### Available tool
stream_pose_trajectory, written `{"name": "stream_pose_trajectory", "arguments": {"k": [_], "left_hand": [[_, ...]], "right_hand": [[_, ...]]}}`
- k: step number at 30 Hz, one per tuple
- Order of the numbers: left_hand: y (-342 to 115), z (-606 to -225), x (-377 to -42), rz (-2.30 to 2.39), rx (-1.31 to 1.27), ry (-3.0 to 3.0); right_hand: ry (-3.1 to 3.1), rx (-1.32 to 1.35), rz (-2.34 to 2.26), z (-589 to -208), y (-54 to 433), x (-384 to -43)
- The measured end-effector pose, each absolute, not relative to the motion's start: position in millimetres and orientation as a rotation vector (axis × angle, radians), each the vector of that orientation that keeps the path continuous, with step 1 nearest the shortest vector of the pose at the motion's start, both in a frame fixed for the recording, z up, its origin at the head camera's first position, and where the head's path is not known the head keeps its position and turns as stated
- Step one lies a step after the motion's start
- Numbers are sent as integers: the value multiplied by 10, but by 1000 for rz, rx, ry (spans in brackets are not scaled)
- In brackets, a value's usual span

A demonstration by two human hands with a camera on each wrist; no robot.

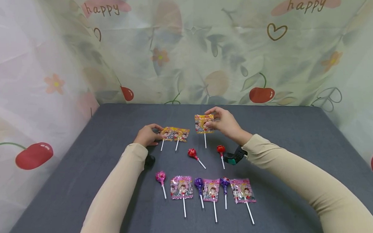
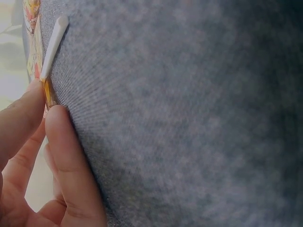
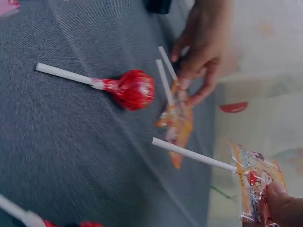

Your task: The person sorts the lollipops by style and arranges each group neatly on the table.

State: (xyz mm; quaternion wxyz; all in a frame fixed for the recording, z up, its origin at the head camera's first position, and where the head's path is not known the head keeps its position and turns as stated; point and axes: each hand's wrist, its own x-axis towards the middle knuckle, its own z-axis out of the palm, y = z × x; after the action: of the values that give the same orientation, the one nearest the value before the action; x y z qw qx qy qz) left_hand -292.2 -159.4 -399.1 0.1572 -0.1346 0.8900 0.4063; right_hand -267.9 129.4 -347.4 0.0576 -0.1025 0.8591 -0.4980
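Note:
My right hand (image 1: 227, 125) pinches a flat lollipop in an orange wrapper (image 1: 202, 122), its white stick pointing down. The right wrist view shows the thumb on that wrapper (image 3: 251, 189), held above the table. At left, my left hand (image 1: 146, 135) pinches the edge of another orange-wrapped lollipop (image 1: 167, 133) between thumb and finger. A second orange-wrapped lollipop (image 1: 181, 134) lies against it on the right, partly overlapping. Two round red lollipops (image 1: 192, 153) (image 1: 221, 149) lie on the table between the forearms.
Nearer the front is a row: a round pink lollipop (image 1: 160, 177), pink-wrapped flat lollipops (image 1: 181, 188) (image 1: 211, 190) (image 1: 243, 191), and two round purple ones (image 1: 199, 184) (image 1: 224, 182). The dark grey table (image 1: 84, 188) meets a patterned curtain (image 1: 190, 61) at the back and sides.

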Motion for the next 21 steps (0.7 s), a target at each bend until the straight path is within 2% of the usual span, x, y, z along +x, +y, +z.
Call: {"name": "stream_pose_trajectory", "arguments": {"k": [21], "left_hand": [[-1586, -3976, -2913, 1149, -381, 2552]], "right_hand": [[2663, -106, -1277, -3855, 898, -2953]]}}
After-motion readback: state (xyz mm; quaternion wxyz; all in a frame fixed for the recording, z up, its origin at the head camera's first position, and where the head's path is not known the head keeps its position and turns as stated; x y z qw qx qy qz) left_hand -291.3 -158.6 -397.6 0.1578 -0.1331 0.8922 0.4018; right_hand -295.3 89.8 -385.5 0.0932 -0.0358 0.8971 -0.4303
